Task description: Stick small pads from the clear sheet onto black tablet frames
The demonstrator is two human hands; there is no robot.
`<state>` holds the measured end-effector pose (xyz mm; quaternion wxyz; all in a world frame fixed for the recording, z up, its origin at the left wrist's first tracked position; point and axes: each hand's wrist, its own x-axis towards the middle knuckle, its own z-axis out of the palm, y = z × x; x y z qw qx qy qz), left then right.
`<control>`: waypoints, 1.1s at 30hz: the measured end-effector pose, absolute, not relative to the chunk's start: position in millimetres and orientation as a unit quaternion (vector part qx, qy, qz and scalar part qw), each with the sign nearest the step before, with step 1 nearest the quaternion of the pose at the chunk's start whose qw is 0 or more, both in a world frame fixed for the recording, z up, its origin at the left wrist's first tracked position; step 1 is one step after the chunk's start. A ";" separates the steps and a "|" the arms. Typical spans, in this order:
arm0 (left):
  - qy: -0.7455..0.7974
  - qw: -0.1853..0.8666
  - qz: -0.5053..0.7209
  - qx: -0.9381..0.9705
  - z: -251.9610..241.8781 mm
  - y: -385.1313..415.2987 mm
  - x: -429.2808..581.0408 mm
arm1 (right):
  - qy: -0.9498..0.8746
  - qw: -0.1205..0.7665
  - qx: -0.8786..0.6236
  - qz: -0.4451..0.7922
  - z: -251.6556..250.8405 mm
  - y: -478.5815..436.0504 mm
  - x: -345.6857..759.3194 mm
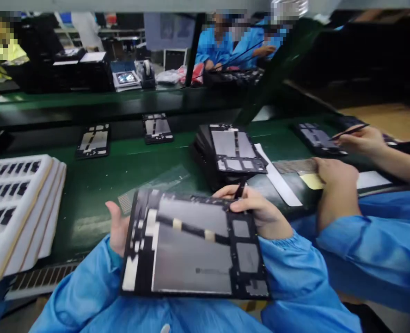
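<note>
A black tablet frame with grey panels (194, 245) lies tilted in front of me, over my blue sleeves. My left hand (116, 229) grips its left edge, thumb up, fingers hidden behind it. My right hand (256, 210) rests on the frame's upper right corner, fingers pinched on a thin dark tool (240, 188). A dark cable with pale tape patches runs across the frame.
A stack of similar frames (230, 152) sits just beyond on the green belt (97, 180), with more single frames further back. White foam trays (15, 208) are piled at left. A co-worker's hands (333, 178) work at right, one holding a tool over another frame.
</note>
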<state>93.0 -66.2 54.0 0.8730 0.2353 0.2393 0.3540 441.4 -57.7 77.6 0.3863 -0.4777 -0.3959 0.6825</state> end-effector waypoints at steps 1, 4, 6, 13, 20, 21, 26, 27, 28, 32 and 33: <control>0.275 0.860 0.356 0.241 49.0 -73.6 79.1 | -0.440 0.334 -0.489 0.675 73.9 -49.4 433.5; 0.387 0.800 0.376 0.264 29.4 -92.5 59.1 | -0.563 0.322 -0.586 0.485 57.9 -23.2 409.7; 0.441 0.755 0.396 0.281 11.9 -98.4 59.5 | -0.574 0.377 -0.639 0.347 47.2 -9.8 394.5; 0.546 0.545 0.445 0.455 -20.8 -98.9 58.0 | -0.523 0.394 -0.584 0.480 42.7 4.0 335.7; 0.574 0.317 0.356 0.666 31.4 18.9 -4.1 | -0.458 0.470 -0.477 0.585 38.6 36.8 285.3; 0.560 0.324 0.314 0.695 31.3 48.1 -10.1 | -0.483 0.465 -0.469 0.575 37.8 42.4 277.1; 0.511 0.362 0.179 0.759 -9.7 133.3 -26.4 | -0.628 0.344 -0.446 0.537 21.7 66.5 237.3; 0.499 0.371 0.168 0.765 -19.2 134.8 -28.6 | -0.644 0.321 -0.436 0.540 14.7 69.9 231.2; 0.485 0.375 0.160 0.773 -27.1 133.2 -30.8 | -0.660 0.301 -0.423 0.542 6.8 72.7 226.1; 0.432 0.347 0.139 0.821 -41.6 120.8 -39.2 | -0.706 0.270 -0.406 0.514 -23.3 80.3 214.7; 0.426 0.337 0.135 0.829 -42.1 119.6 -40.6 | -0.709 0.271 -0.405 0.509 -28.2 81.5 213.6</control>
